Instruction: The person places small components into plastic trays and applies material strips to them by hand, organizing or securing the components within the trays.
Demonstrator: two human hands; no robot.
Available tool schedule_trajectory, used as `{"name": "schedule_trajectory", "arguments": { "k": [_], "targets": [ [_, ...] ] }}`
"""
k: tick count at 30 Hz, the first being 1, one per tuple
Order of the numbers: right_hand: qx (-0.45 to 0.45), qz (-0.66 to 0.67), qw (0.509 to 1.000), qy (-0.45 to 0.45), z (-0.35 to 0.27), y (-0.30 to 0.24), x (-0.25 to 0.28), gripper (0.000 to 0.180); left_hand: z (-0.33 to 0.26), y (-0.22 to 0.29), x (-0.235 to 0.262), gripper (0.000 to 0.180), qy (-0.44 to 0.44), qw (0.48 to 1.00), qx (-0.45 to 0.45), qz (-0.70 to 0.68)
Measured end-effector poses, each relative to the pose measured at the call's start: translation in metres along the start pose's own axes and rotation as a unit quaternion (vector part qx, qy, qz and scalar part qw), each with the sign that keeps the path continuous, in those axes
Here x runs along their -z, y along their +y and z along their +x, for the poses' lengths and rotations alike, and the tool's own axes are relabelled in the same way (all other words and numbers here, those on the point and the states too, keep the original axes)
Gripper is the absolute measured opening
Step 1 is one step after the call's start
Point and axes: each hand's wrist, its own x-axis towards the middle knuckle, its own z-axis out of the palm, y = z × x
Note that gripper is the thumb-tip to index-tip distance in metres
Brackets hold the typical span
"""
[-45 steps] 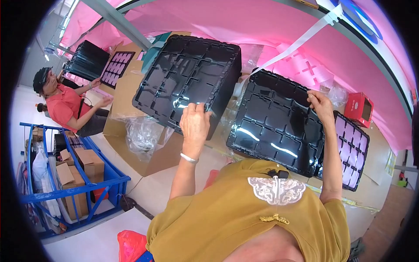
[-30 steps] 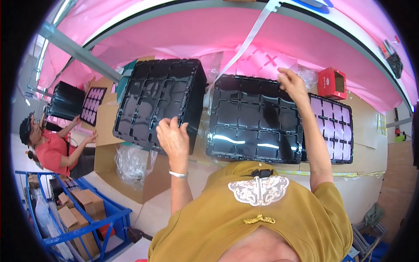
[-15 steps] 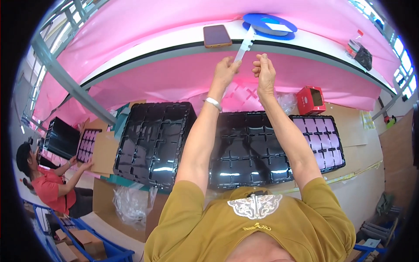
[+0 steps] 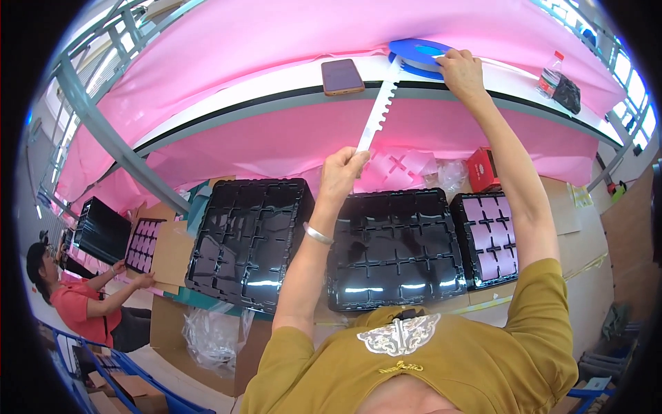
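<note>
My left hand is closed on the lower end of a white notched strip. That strip runs up, taut and slanting, to a blue reel lying flat on the white shelf. At the reel's right edge, my right hand has its fingers bent around the rim. Below my arms sit a tall stack of black plastic trays on the left and another black tray stack in the middle. On the right, a black tray has pink pieces in its compartments, partly hidden by my right forearm.
On the shelf lie a phone, a plastic bottle and a black bag. Beneath are a red box and pink cut sheets. At left, a person handles a tray.
My left hand has drawn down toward me, and a longer length of notched strip shows. My right hand has moved up and right onto the reel's edge.
</note>
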Motion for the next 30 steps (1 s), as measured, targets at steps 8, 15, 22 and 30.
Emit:
{"name": "schedule_trajectory", "arguments": {
  "k": [8, 15, 22, 30],
  "targets": [
    [0.281, 0.167, 0.932, 0.159, 0.009, -0.148, 0.054, 0.037, -0.002, -0.011, -0.021, 0.019, -0.023, 0.997, 0.047, -0.061],
    [0.271, 0.163, 0.912, 0.260, 0.009, -0.121, 0.066, 0.013, 0.000, -0.033, -0.002, 0.019, -0.008, 0.998, 0.026, -0.061],
    [0.155, 0.088, 0.946, 0.270, -0.035, 0.028, 0.103, 0.014, 0.032, 0.020, -0.022, 0.034, -0.087, 0.986, 0.077, -0.122],
    [0.144, -0.024, 0.980, 0.134, -0.086, 0.129, 0.032, 0.011, 0.056, 0.018, -0.025, 0.016, -0.143, 0.977, 0.109, -0.110]
  ]
}}
